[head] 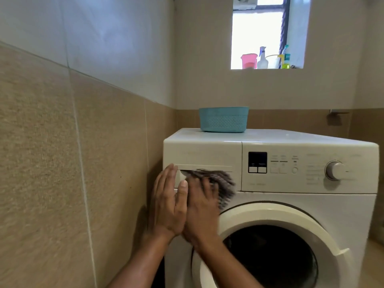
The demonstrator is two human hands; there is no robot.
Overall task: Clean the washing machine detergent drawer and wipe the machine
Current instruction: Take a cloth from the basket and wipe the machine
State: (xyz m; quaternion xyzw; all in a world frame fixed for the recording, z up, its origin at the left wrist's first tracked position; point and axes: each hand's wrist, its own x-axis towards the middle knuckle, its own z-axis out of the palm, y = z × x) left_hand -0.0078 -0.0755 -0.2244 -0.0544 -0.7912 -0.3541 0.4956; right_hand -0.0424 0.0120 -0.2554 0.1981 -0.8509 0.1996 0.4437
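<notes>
A white front-loading washing machine (pixel 291 204) fills the right half of the view. Its detergent drawer (pixel 205 156) sits shut at the upper left of the front panel. My right hand (pixel 202 210) presses a dark grey cloth (pixel 220 179) against the drawer's handle recess; the cloth is motion-blurred. My left hand (pixel 169 202) is flat with its fingers together and straight, at the drawer's left edge, holding nothing. The round door (pixel 270 246) below is closed, its glass dark.
A teal woven basket (pixel 224 119) stands on the machine's top. The control panel has a display (pixel 257 162) and a dial (pixel 335 170). A tiled wall runs close along the left. Bottles and a pink jug (pixel 248 61) stand on the window sill above.
</notes>
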